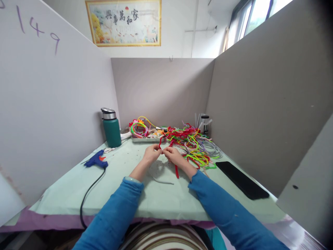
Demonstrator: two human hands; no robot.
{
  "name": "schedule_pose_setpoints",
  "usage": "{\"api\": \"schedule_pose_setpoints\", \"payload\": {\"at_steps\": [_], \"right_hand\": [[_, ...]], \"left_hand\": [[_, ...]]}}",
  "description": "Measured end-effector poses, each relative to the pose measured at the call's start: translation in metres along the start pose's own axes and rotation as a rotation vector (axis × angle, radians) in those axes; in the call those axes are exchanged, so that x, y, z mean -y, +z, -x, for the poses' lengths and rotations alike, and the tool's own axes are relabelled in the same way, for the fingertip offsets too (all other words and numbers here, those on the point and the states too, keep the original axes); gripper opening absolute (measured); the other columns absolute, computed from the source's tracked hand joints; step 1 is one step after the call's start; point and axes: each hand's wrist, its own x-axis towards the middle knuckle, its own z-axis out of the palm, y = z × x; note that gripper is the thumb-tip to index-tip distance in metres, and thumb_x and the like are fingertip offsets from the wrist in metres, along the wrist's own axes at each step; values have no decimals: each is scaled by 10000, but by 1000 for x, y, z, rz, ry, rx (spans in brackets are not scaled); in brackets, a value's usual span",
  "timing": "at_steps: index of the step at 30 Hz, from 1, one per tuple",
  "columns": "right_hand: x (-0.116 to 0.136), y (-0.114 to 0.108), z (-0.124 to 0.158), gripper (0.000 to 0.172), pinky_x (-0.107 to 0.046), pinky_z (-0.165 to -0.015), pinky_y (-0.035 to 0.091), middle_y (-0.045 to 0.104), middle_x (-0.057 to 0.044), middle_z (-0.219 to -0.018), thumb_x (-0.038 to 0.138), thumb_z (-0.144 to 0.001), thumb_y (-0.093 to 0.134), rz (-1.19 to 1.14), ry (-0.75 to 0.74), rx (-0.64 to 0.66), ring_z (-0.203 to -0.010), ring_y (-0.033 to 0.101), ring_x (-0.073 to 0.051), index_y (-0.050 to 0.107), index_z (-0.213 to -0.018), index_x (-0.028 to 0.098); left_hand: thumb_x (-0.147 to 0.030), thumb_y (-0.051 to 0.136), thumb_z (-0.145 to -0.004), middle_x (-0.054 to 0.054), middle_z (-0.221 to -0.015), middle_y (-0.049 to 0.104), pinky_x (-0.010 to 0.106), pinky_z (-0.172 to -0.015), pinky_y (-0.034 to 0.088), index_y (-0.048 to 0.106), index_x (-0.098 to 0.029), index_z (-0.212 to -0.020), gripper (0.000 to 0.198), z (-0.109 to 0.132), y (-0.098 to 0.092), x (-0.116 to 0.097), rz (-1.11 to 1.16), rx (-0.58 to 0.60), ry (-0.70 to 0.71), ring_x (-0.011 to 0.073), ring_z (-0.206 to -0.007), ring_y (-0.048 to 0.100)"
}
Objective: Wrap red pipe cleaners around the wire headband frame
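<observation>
Middle of the frame, left hand (153, 153) first: thumb and fingertips are pinched narrow on a red fuzzy stem (160, 142), which pokes up just above that hand, and the right hand (173, 155) pinches in from the other side, tips nearly meeting. Can't tell how much is tucked under the fingers. I'd guess it's next to no weight, soft outside with bendy wire inside, so not slippery or fragile, though it'd probably kink if overworked; I'd grab it right by the bend, not out at a floppy end. Surface is a pale green cloth (158, 203), a bit wrinkled, with a blue glue gun (97, 159) left of center, a green bottle (111, 128) behind it, a metal tray (148, 140) mid-frame, then a big tangle of colored stems (194, 140), and a black phone (241, 180) lower right. Room-wise: gray partition at left with purple numbers (37, 29), a Chinese-character poster (125, 23) up top, window (251, 19) upper right.
</observation>
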Motion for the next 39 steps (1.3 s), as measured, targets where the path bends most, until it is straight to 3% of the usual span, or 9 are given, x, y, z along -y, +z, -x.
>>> {"api": "schedule_pose_setpoints", "payload": {"at_steps": [11, 16, 21, 25, 31, 39], "right_hand": [[1, 1, 0, 197, -195, -447, 273, 414, 58, -494, 337, -754, 482, 89, -36, -41, -467, 364, -77, 504, -663, 164], [2, 1, 2, 192, -201, -466, 283, 415, 62, -500, 350, -728, 522, 81, -49, -28, -478, 373, -82, 527, -690, 163], [1, 2, 2, 163, -197, -450, 268, 402, 68, -480, 319, -711, 517, 80, -9, -33, -453, 356, -74, 517, -663, 163], [-1, 2, 0, 134, -192, -416, 258, 403, 73, -469, 295, -689, 508, 52, 33, -44, -417, 349, -66, 502, -652, 167], [-7, 1, -5, 161, -191, -386, 265, 409, 79, -476, 323, -682, 533, -25, 81, -77, -382, 352, -60, 471, -662, 176], [-10, 0, -6, 135, -189, -397, 283, 423, 75, -482, 297, -686, 527, -2, 70, -114, -394, 366, -62, 502, -664, 166]], "left_hand": [[-262, 512, -683, -25, -547, 533, 192, -473, 350, 610, -144, -694, 154, -4, 4, 8, -4, 9, -4, 84, -492, 460], [-242, 522, -666, -32, -490, 495, 184, -419, 311, 615, -134, -681, 143, -6, 5, 12, 33, 58, -112, 73, -432, 420], [-241, 516, -687, -3, -563, 578, 189, -408, 320, 620, -127, -734, 162, -2, 4, 6, 30, 63, -124, 63, -402, 419], [-267, 524, -709, 7, -635, 618, 184, -456, 366, 621, -137, -760, 170, 2, 2, 1, 9, 33, -18, 75, -479, 480], [-212, 540, -730, 29, -824, 686, 217, -678, 457, 684, -172, -840, 185, 0, 3, 2, -36, 35, 143, 133, -760, 598], [-130, 537, -714, 32, -881, 683, 229, -744, 438, 680, -184, -964, 292, 4, 3, 2, -206, 20, 245, 133, -773, 588]]}}
